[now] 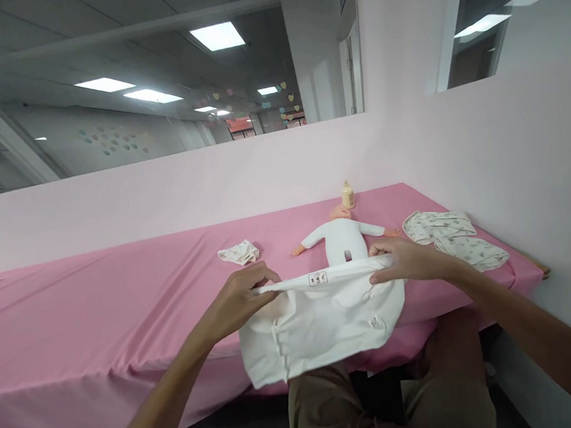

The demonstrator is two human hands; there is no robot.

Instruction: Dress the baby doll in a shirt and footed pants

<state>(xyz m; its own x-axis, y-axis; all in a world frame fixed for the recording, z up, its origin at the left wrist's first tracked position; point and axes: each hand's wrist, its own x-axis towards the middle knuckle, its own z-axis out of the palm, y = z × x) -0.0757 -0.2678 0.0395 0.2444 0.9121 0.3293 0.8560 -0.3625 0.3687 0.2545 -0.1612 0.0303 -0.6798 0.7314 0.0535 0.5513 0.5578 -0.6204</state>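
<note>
A white baby garment (pixel 324 323) with ties and a small printed label hangs stretched between my two hands, over the table's front edge. My left hand (pixel 245 296) is closed on its upper left edge, and my right hand (pixel 400 259) pinches the upper right part. Just beyond the cloth a baby doll (pixel 344 236) lies on its back, arms spread, with a white body and its head toward the wall. The garment covers the doll's lower end from view.
A pink cloth (pixel 100 308) covers the long table. A small patterned cloth (pixel 240 252) lies left of the doll, patterned baby clothes (pixel 452 234) lie to its right, and a cream pump bottle (pixel 348 196) stands behind its head. Walls border the back and right sides.
</note>
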